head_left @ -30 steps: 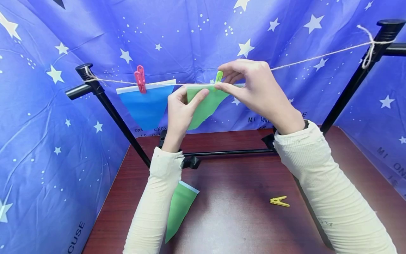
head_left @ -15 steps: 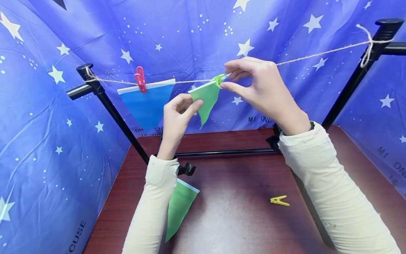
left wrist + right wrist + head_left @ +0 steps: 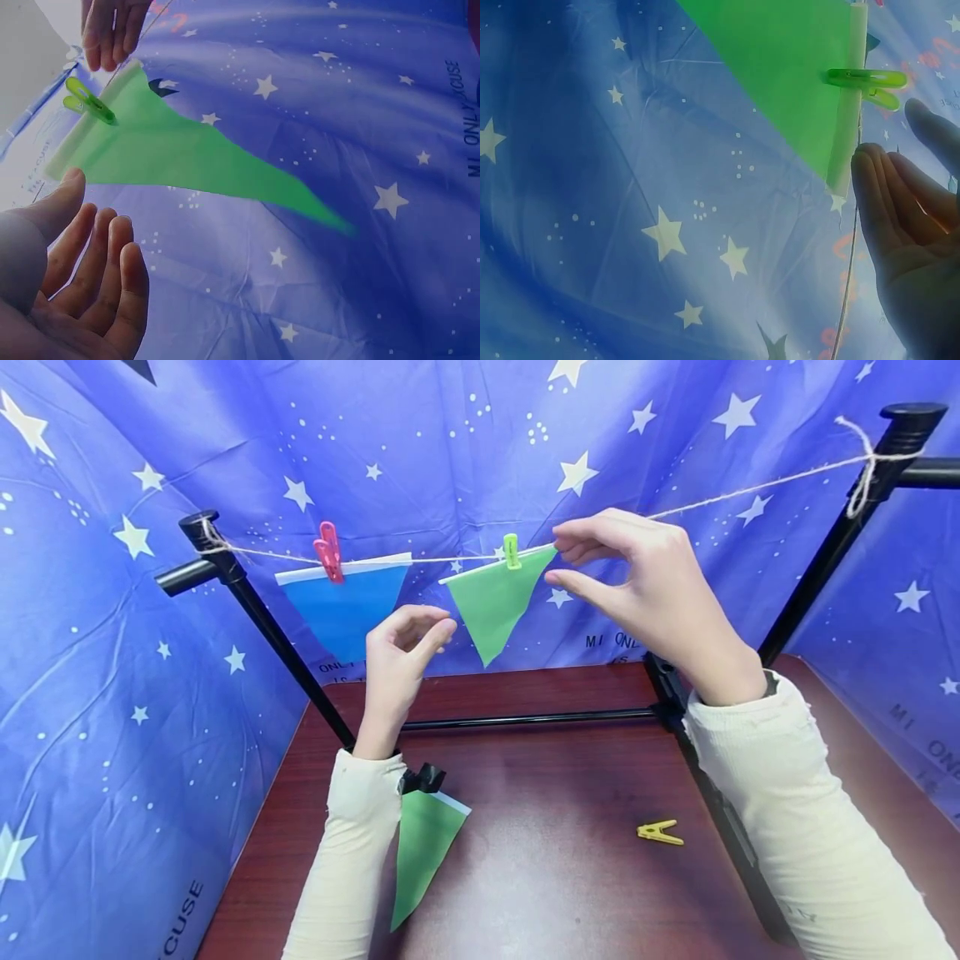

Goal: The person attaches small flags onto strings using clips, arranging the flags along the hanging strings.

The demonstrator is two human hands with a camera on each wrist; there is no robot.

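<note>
A green triangular paper flag (image 3: pixel 497 602) with a white top edge hangs from the string (image 3: pixel 457 559), pinned by a green clothespin (image 3: pixel 512 552). Just left of the flag is my left hand (image 3: pixel 401 647), fingers loosely bent and holding nothing; the left wrist view shows its fingers (image 3: pixel 112 262) apart from the paper. My right hand (image 3: pixel 637 568) hovers by the flag's right corner, thumb and fingers parted. Between them the right wrist view shows a gap near the clothespin (image 3: pixel 866 79). Farther left, a blue flag (image 3: pixel 341 610) hangs under a red clothespin (image 3: pixel 328 552).
Black posts (image 3: pixel 273 643) hold the string at both ends, with a crossbar (image 3: pixel 525 720) low behind. On the brown table (image 3: pixel 540 860) lie another green flag (image 3: pixel 427 856), partly behind the left sleeve, and a yellow clothespin (image 3: pixel 660 832). Starry blue cloth surrounds it.
Both hands have let go: the left moved down and left off the flag, the right moved right off the green clothespin. The flag swung, twisted, and now hangs facing front.
</note>
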